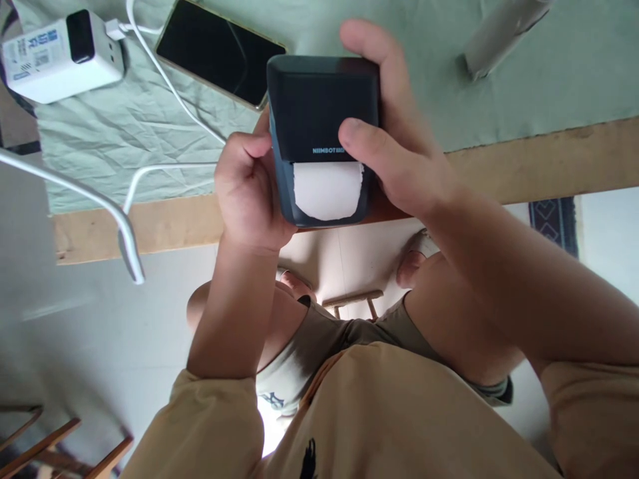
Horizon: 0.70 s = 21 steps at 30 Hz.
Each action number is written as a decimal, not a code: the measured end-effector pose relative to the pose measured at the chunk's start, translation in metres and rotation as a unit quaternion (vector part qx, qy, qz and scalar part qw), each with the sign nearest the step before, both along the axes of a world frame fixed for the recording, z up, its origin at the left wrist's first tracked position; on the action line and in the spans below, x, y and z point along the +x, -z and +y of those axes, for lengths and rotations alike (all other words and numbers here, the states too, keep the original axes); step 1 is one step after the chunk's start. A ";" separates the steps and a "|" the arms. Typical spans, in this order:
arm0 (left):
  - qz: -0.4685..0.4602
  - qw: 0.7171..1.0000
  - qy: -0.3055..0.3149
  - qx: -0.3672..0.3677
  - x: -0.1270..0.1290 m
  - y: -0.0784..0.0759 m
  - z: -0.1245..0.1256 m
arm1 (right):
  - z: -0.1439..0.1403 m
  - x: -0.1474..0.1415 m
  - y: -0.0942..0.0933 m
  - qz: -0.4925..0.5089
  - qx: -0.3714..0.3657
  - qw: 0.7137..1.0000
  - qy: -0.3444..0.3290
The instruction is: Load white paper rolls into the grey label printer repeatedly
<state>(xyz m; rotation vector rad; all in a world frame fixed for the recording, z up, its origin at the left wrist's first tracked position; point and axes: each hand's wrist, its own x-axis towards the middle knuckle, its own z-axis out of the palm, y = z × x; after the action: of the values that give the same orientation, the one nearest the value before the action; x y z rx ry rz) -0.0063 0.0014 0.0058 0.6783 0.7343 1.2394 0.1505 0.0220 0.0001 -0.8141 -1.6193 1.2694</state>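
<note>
A dark blue label printer [319, 110] marked NIIMBOT is held in both hands above the table's near edge. A strip of white label paper [328, 189] sticks out of its slot toward me. My left hand [249, 189] grips the printer's left side with curled fingers. My right hand [394, 130] wraps the right side and far end, its thumb resting on the lid next to the lettering.
A black phone [217, 53] lies on the pale green cloth [524, 100] behind the printer. A white charger block [54, 56] with a white cable [164, 80] sits at the far left. The wooden table edge [549, 166] runs across. A white object [499, 30] lies far right.
</note>
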 end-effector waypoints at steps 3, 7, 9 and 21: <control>-0.001 1.000 0.003 0.022 0.001 0.000 -0.003 | -0.001 0.000 -0.001 -0.011 0.001 1.000 0.000; 0.021 1.000 -0.017 0.007 0.000 0.002 -0.001 | -0.003 0.003 -0.005 -0.050 0.025 0.998 -0.006; 0.040 0.998 -0.047 0.003 -0.002 0.004 0.000 | -0.003 0.006 -0.006 -0.084 0.050 0.995 -0.008; 0.035 0.999 -0.002 -0.004 -0.004 0.001 0.002 | -0.002 0.010 -0.015 -0.115 0.082 0.989 0.039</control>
<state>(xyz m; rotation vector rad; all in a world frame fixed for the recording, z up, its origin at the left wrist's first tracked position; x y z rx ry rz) -0.0106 0.0037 0.0051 0.7163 0.7975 1.2209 0.1601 0.0197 0.0151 -0.9375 -1.8286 1.0009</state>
